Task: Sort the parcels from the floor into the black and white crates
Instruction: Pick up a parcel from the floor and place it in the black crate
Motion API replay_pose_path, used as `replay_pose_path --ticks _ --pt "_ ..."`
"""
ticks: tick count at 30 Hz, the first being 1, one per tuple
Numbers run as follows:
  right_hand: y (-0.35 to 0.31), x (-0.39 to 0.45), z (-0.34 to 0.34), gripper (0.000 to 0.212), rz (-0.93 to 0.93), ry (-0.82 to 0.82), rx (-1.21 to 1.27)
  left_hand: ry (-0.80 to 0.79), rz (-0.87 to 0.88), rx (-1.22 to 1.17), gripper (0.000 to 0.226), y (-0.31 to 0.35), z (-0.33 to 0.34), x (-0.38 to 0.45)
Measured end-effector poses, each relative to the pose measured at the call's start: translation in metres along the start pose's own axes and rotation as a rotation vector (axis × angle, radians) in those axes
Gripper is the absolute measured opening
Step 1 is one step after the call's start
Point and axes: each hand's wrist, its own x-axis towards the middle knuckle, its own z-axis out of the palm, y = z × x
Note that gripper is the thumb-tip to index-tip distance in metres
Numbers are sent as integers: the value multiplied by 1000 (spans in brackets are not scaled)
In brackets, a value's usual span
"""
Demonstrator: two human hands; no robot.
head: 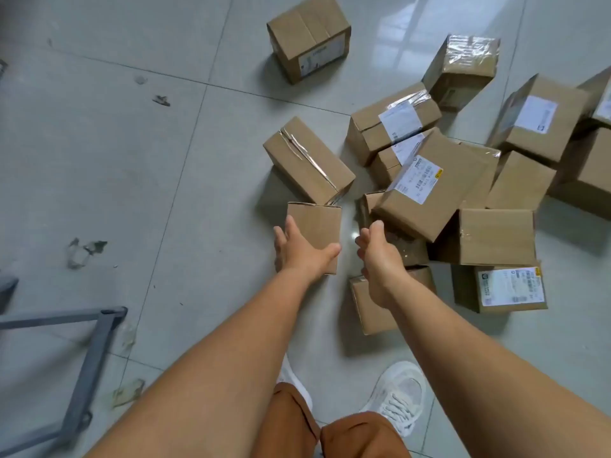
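Several brown cardboard parcels lie scattered on the pale tiled floor, most in a heap at the right. My left hand (299,251) rests on a small plain parcel (319,226) near the middle, fingers spread over its top and left side, thumb on its right edge. My right hand (377,256) hovers just right of it, fingers apart, holding nothing, above a low parcel (373,309) partly hidden by my forearm. A labelled parcel (426,190) leans on the heap just beyond that hand. No crate is in view.
A grey metal frame (89,358) stands on the floor at the lower left. Scraps of tape and paper (82,251) litter the tiles at the left. A single parcel (309,38) sits apart at the top. My white shoes (400,396) are at the bottom.
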Motion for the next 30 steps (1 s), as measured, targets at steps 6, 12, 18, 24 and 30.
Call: replay_pose_path --ticks 6,12,18,24,30 --pt "14 33 17 52 27 -53 28 38 -69 75 117 1 25 24" --pt "20 47 24 61 32 -117 28 103 -89 184 125 -1 20 37" --pt "19 39 19 57 23 -66 31 100 -56 108 120 -14 -8 42" --pt "2 -10 -3 51 9 46 -8 -14 -29 -180 106 -27 -53 -2" --pt "-23 -72 -18 62 -34 92 -81 -221 -39 -444 80 -19 -105 -68"
